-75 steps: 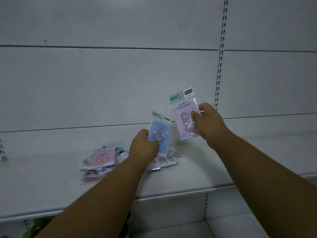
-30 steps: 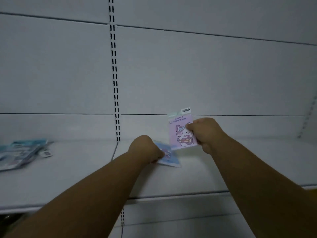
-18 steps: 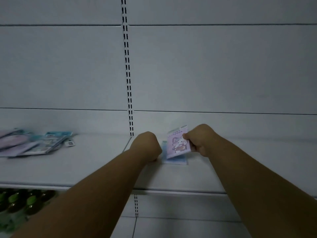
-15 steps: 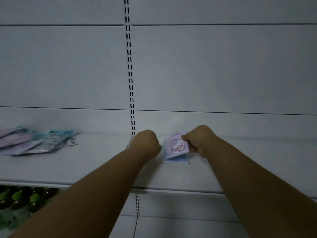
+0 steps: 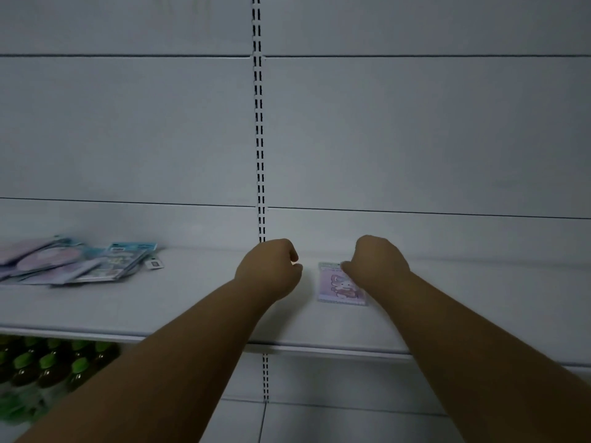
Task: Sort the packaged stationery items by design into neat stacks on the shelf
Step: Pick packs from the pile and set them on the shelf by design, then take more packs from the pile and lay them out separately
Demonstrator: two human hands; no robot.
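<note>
A right hand [image 5: 379, 263] is touching a flat pink cartoon-printed stationery packet [image 5: 339, 284] lying on the white metal shelf [image 5: 198, 302]; the left hand [image 5: 271, 266] is hovering curled, holding nothing.

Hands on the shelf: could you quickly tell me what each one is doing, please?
Left hand: curled shut, holding nothing visible.
Right hand: fingers on the pink packet; grip unclear.

Pink bunny packet [image 5: 339, 284] flat on white shelf [image 5: 192, 302].

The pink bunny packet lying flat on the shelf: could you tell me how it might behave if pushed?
The pink bunny packet looks thin and flat, so probably light and bendy. Its glossy wrapper would likely slide on the smooth shelf; rolling seems unlikely.
</note>
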